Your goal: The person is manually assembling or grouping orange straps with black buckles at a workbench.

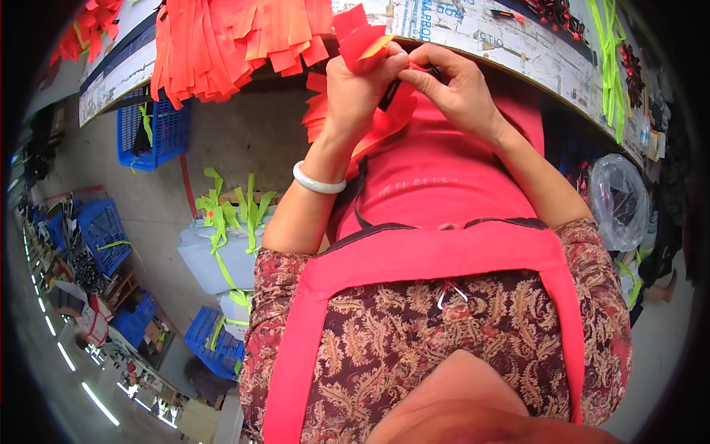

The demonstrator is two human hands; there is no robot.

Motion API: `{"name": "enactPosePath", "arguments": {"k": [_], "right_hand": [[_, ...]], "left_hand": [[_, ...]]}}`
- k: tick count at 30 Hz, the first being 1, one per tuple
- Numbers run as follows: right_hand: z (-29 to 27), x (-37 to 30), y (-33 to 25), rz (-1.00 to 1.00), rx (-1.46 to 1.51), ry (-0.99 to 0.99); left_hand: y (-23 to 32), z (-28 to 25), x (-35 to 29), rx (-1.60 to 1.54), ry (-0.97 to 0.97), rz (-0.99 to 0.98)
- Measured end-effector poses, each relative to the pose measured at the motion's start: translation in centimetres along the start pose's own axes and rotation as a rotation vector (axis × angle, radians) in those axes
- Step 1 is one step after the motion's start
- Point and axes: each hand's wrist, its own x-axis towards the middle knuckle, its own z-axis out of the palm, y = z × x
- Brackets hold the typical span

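Observation:
Close to the table edge, my left hand (353,92) is closed around an orange-red fabric strip (359,35), whose folded end sticks up above the fist. My right hand (464,92) meets it from the right, with thumb and forefinger pinched on the strip between the hands. A small black piece (388,96) shows just under the left fingers; its kind is unclear. More orange-red strips (316,111) hang below and behind my left wrist, over the red apron (436,185). The fingertips partly hide what lies between them.
A thick pile of orange-red strips (229,44) overhangs the worn table (495,48). Yellow-green strips (610,66) and dark red-black bits (551,18) lie at its right. Blue crates (151,133) and a pale wrapped bundle (211,255) stand at left; a clear plastic bag (620,200) is right.

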Motion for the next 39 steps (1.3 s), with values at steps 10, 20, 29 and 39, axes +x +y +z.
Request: {"name": "enactPosePath", "arguments": {"k": [10, 20, 29, 39], "right_hand": [[0.1, 0.0, -1.1, 0.106, 0.184, 0.102], [1.0, 0.5, -0.9, -0.175, 0.013, 0.188], [0.3, 1.1, -2.8, 0.190, 0.193, -0.031], [1.3, 2.0, -2.3, -0.047, -0.007, -0.063]], "left_hand": [[0.7, -0.7, -0.2, -0.094, 0.052, -0.047], [1.4, -0.2, -0.9, 0.306, -0.046, 0.241], [3.0, -1.2, -0.9, 0.015, 0.038, -0.011], [2.1, -1.6, -0.8, 0.159, 0.072, 0.264]]}}
